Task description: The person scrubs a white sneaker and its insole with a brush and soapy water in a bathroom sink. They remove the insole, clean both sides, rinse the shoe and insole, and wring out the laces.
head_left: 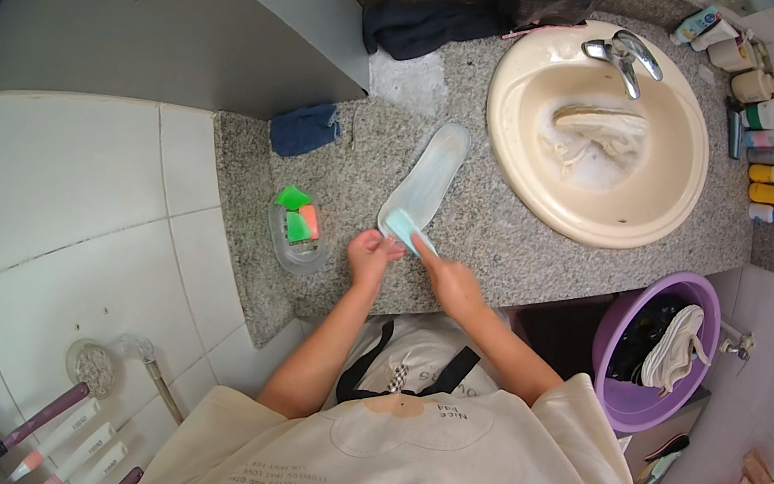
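A pale, whitish shoe insole [430,176] lies flat on the speckled grey counter, its near end toward me. My right hand [453,285] grips a light blue scrubbing brush [401,225], pressed on the insole's near end. Close beside it, my left hand [370,260] has its fingers curled at the insole's near edge, holding it. Further right, a cream sink [517,166] contains foamy water and a bunched off-white fabric item [600,126]. Left of my left hand stands a clear soap dish [299,260] with green and orange soap pieces [299,220].
A chrome faucet [629,57] rises behind the basin. Bottles and tubes [767,176] line the right wall. A purple basin [636,408] with dark and off-white items stands lower right. Dark blue cloth [305,130] and black cloth [431,28] lie along the counter's left and back.
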Available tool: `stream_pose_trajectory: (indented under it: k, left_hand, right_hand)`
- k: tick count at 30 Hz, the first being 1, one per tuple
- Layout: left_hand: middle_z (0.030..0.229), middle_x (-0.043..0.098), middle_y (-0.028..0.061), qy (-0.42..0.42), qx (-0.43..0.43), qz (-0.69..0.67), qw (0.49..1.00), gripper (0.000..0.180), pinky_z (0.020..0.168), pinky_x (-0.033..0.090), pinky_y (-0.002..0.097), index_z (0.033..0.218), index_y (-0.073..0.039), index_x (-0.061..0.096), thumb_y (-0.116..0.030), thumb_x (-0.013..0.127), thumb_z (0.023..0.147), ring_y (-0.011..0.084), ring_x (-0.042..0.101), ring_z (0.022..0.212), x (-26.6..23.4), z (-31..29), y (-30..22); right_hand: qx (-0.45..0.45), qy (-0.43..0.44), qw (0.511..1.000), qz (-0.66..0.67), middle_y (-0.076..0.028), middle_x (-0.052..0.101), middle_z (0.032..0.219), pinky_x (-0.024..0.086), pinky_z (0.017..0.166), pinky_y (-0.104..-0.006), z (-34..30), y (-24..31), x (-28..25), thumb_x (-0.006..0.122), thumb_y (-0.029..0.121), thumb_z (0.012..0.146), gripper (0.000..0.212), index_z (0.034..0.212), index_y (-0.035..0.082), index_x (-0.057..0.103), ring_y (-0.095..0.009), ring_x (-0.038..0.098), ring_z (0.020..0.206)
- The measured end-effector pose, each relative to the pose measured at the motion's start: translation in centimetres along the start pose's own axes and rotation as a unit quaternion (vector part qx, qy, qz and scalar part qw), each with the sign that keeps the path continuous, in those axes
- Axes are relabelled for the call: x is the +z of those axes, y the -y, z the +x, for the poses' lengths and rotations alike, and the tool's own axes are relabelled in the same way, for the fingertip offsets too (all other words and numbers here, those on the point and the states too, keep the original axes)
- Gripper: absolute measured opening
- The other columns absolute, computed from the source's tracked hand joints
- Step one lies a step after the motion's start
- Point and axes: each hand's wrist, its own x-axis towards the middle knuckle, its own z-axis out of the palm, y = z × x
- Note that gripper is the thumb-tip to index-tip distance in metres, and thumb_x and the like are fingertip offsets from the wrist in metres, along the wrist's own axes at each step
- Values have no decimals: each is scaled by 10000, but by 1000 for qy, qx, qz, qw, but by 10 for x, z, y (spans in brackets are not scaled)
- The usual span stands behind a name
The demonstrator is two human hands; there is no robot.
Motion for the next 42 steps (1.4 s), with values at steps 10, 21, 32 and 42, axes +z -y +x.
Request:
stream_pose_trajectory:
  k: [10,21,32,42]
  left_hand:
    - [779,638,170,-5,-1,15,1000,121,585,604,345,865,5,475,50,587,862,268,688,671,4,-4,-5]
    - [800,640,170,8,8,20,1000,125,601,610,362,837,-4,478,38,593,866,274,689,682,0,-4,-6]
    - [790,637,173,9,10,9,1000,116,580,609,343,833,14,486,58,589,862,269,689,673,-4,0,0]
    - [789,635,168,2,11,13,1000,113,593,609,346,869,21,475,57,581,864,272,688,672,-7,7,11]
  right_hand:
    - [71,-110,991,-30,-229,621,753,478,582,-472,76,-18,-40,496,32,849,586,1410,165,395,-369,612,622]
    - [86,-120,985,-94,-194,621,696,494,581,-474,83,-31,-75,517,11,808,673,1434,202,358,-368,620,614]
    - [61,10,993,-102,-222,619,713,477,575,-477,32,-18,-42,522,64,862,612,1427,243,371,-380,614,619]
    - [34,70,994,-72,-198,615,709,494,563,-450,3,-14,-3,501,54,868,625,1442,238,338,-360,615,598]
